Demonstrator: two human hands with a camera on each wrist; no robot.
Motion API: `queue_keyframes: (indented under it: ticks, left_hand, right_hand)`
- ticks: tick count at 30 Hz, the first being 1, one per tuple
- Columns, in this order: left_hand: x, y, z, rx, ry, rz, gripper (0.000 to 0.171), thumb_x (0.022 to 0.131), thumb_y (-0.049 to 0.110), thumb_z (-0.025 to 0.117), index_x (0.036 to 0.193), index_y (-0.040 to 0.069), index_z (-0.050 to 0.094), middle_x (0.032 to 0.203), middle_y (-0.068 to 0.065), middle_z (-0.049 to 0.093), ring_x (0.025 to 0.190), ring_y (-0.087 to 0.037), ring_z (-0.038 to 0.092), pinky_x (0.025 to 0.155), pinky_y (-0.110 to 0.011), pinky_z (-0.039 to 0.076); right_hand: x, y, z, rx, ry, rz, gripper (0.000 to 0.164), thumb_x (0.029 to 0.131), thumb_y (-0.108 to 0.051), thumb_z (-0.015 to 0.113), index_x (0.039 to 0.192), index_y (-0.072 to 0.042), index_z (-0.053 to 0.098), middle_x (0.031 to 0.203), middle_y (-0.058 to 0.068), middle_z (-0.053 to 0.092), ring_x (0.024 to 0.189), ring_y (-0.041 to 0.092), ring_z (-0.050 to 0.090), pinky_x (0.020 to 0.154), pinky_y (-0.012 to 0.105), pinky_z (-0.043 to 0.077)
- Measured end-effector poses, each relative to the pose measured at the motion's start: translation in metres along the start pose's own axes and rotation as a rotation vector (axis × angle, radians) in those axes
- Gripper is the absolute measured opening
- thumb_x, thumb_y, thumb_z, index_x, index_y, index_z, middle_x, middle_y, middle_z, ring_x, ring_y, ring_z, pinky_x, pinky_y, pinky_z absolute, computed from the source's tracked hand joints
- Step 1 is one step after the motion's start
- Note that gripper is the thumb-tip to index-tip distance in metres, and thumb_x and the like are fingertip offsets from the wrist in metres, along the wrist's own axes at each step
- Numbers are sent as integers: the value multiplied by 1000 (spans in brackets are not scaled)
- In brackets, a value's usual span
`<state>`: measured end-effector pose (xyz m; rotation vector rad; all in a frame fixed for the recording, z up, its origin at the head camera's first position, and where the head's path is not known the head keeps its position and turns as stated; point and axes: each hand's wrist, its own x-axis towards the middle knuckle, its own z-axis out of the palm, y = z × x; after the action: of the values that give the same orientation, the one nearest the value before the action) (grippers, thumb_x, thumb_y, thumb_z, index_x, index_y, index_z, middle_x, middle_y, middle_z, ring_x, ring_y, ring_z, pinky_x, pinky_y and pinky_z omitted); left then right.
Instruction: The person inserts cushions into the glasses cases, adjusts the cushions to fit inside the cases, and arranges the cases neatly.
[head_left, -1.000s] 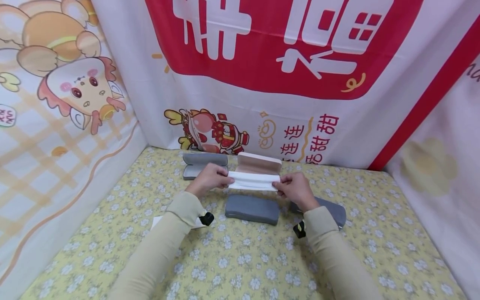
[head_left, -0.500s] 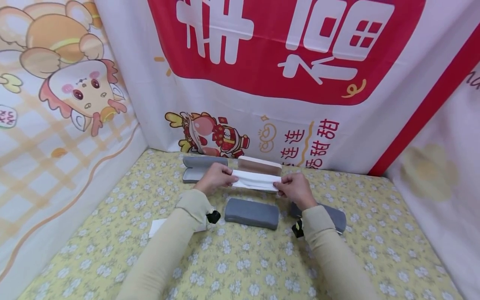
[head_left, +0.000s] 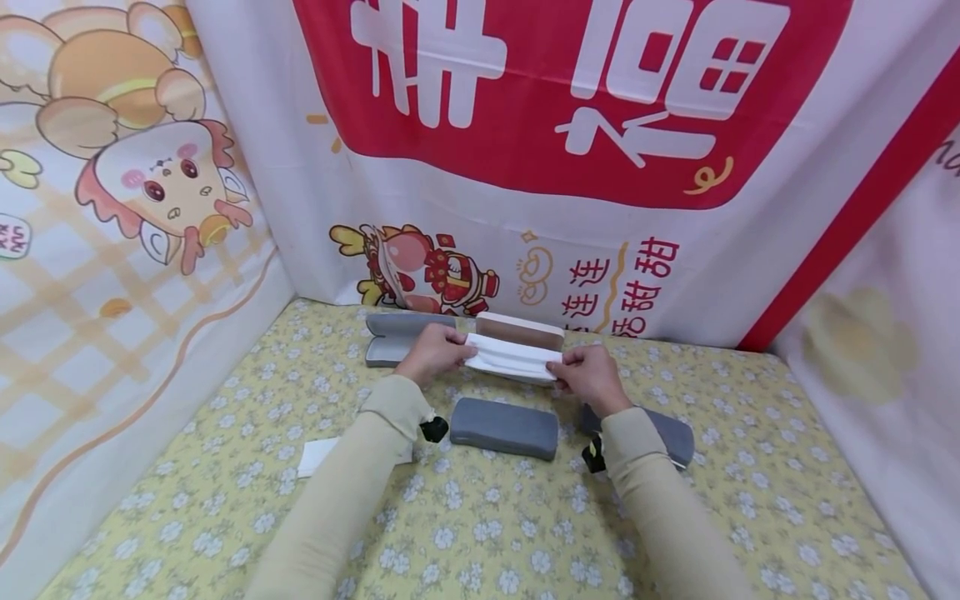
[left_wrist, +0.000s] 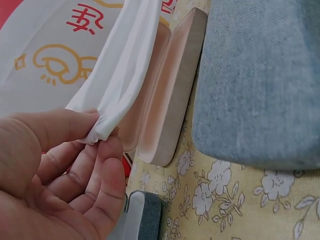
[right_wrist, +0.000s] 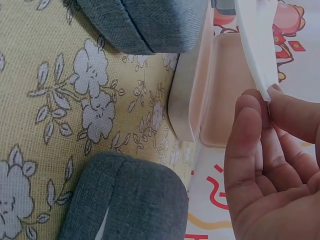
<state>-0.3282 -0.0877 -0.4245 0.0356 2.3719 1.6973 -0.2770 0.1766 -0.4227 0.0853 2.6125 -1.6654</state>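
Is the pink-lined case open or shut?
Open: the case stands with its lid raised behind the cloth, pink lining showing in both wrist views.

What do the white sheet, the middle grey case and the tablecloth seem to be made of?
White sheet: thin, matte cloth or tissue, unclear which; it creases softly at the pinch.
Grey case: probably matte, denim-like fabric outside; a fine weave shows.
Tablecloth: likely coarse woven cloth, matte, flower-printed; its threads show.

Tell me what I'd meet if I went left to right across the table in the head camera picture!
Flat white piece, open grey case, left hand, white cloth, right hand, rightmost grey case.
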Motion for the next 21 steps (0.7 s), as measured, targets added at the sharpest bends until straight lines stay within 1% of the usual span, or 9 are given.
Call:
queue_keyframes:
  ticks: [3,8,13,17,20,21]
  left_hand:
    - [1,2,2,2,16,-7,18,79,16,73,91,4,67,87,-12,63,90,-41,58,76,-52,46]
    - [2,2,3,35,50,5,18,79,17,73,91,6,67,86,-10,63,87,-39,59,75,-50,47]
    - [5,-1,5,55,77,9,19,78,17,74,93,7,68,85,-9,63,85,-38,60,73,-50,47]
    - [8,-2,7,62,107,17,21,77,17,75,93,7,67,85,-9,63,78,-32,61,71,-48,49]
    - [10,-2,8,87,131,25,21,77,18,75,93,7,68,84,-8,63,70,-25,61,64,-42,50]
    - [11,-2,8,98,138,25,21,76,18,76,92,7,68,83,-8,63,68,-23,60,61,-39,50]
  right_hand:
    - [2,1,0,-6,7,-3,20,81,-18,71,78,1,66,78,21,66,77,39,63,65,47,52]
    - [4,1,1,-29,24,-13,22,81,-20,71,76,0,66,73,17,66,75,37,63,65,49,51]
    - [6,1,1,-40,22,-20,26,81,-22,71,72,2,65,72,16,66,74,36,63,63,50,50]
    - [8,1,1,-61,28,-13,29,81,-24,70,70,2,64,72,16,66,73,36,64,53,38,49]
    - [9,2,1,-82,34,-13,31,82,-26,70,70,2,63,72,16,66,72,35,63,46,29,42]
    - [10,2,1,-83,35,-12,31,82,-26,70,70,2,63,72,16,66,72,35,63,45,28,40]
